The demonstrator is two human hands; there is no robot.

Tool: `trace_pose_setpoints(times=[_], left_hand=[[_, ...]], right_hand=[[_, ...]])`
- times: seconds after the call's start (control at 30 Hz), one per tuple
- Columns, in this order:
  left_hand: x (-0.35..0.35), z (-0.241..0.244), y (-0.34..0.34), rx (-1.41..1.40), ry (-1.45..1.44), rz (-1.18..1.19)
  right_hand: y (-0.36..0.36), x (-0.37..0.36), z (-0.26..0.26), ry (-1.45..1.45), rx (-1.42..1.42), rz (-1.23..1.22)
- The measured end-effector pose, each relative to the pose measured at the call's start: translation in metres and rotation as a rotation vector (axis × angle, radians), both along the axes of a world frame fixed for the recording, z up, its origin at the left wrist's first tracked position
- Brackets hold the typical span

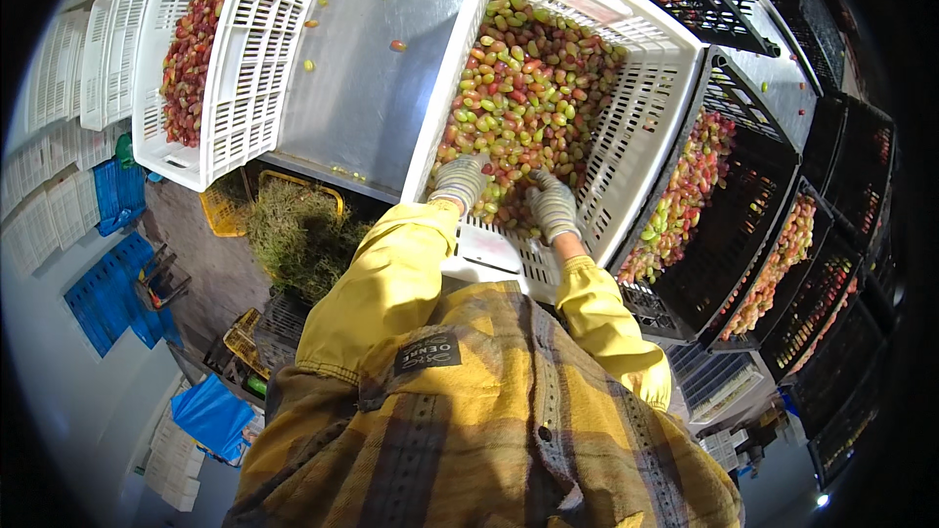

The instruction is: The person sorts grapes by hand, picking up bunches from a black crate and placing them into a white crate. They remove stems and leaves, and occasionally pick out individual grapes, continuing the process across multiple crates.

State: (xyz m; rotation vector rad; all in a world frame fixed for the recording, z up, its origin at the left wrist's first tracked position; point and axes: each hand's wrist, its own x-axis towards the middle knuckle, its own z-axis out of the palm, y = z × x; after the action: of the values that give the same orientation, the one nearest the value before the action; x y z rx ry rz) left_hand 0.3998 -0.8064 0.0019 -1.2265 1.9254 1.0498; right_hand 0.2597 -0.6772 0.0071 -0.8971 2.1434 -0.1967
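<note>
Loose red and green grapes [524, 88] fill the bottom of a large white slatted plastic crate [431, 125] in front of me. My left hand [461, 180], in a striped knit glove, rests on the grapes near the crate's near left corner. At the near right part, my right hand [552, 204], gloved alike, has its fingertips among the grapes. Both hands point away from me, with a gap between them. The fingertips are partly hidden, and whether either hand holds a grape is not clear. Yellow sleeves cover both forearms.
Left on the metal table [352, 88] stands another white crate [257, 59] with red grapes [194, 59]; loose grapes lie on the tabletop. Black crates [741, 235] of grape bunches [682, 198] line the right side. Below the table's left edge are stripped stems [301, 227] in a yellow crate.
</note>
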Motion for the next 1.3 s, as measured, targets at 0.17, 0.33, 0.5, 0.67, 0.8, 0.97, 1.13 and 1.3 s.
trace_pose_setpoints(times=[0.17, 0.33, 0.5, 0.67, 0.8, 0.97, 1.13, 1.3], left_hand=[[0.006, -0.009, 0.012, 0.464, 0.372, 0.648], [-0.001, -0.024, 0.016, 0.814, 0.398, 0.807], [-0.008, -0.020, 0.034, -0.126, 0.272, -0.052], [-0.004, -0.029, 0.034, -0.130, 0.331, -0.165], [-0.009, -0.023, 0.025, 0.087, 0.353, 0.087], [-0.019, -0.031, 0.017, 0.769, 0.576, 0.766], [-0.039, 0.021, -0.003, 1.330, 0.817, 1.156], [-0.038, 0.026, -0.003, 1.349, 0.865, 1.420]], right_hand=[[-0.012, 0.014, -0.017, 0.106, 0.142, 0.150], [-0.001, 0.003, -0.026, -0.193, -0.042, -0.387], [0.009, 0.027, -0.009, -0.097, 0.024, -0.107], [-0.015, 0.051, -0.022, 0.046, 0.314, 0.127], [-0.008, 0.036, -0.028, -0.026, 0.165, 0.012], [0.006, 0.022, -0.014, -0.397, -0.262, -0.665], [-0.017, 0.017, 0.052, -0.227, -0.417, -0.191], [-0.035, -0.001, 0.109, -0.839, -0.503, -0.915]])
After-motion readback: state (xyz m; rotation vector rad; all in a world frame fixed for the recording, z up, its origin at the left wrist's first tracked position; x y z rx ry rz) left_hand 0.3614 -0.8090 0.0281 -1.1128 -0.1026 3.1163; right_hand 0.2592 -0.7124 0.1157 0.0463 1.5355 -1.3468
